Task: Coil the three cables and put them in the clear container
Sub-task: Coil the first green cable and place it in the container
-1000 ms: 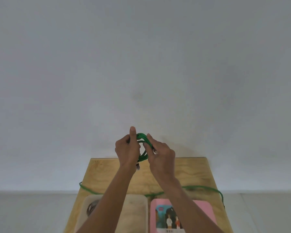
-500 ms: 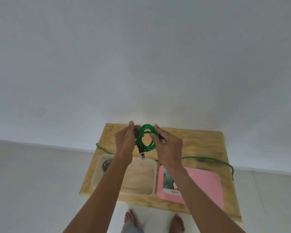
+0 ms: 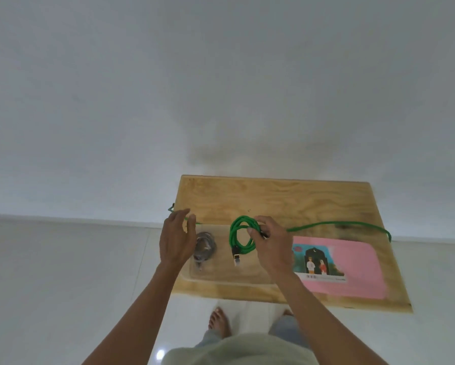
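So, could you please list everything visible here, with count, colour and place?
Table: one, light wood, against the white wall.
Clear container: one, transparent, on the table's left half.
Coiled grey cable: one, grey, inside the container's left end.
Coiled green cable: one, green, held above the container, its plug hanging down.
Loose green cable: one, green, stretched across the table behind the container.
Lid: one, pink with a picture label, right of the container.
Feet: two, bare, on the white floor.
Left hand: open, over the container's left end.
Right hand: grip on the green coil.

Left hand open, right hand pinching
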The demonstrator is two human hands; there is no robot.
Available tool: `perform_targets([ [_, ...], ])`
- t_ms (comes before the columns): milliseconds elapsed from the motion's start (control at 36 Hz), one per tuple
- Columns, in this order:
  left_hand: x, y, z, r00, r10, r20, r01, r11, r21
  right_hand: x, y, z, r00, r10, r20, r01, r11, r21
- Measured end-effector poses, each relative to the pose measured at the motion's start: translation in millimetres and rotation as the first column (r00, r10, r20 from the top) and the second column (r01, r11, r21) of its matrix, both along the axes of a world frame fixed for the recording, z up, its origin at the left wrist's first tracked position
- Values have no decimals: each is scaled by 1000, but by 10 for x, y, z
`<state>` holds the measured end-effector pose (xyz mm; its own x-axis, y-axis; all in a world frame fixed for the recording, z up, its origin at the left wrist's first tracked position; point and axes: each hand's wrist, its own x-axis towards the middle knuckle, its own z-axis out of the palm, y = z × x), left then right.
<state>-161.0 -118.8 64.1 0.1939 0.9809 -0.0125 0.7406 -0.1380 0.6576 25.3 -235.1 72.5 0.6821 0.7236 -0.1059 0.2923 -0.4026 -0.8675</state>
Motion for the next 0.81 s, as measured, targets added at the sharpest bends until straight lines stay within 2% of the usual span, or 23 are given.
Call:
perform_targets([
  [167,-211,-201,-458,977,-167,-133,147,977,-153,-187,-38,-279,999,-38,-30,33,989,-144],
  [278,-239,-250,-640,956,-251,-154,231,963,-137,-244,39,-465,998,-20,-52,9,979,-205],
  [472,-249,-232,-777,948,-284,-140,269,956,-117,-300,182,-815,994,-4,-105,-25,963,-268],
  [667,-256,-221,-795,942,-304,-140,290,950,-111,-407,280,-903,997,-30,-64,11,960,-281],
  [806,-246,-223,-811,948,-292,-130,278,954,-116,-425,286,-979,1000,-4,24,11,951,-309],
])
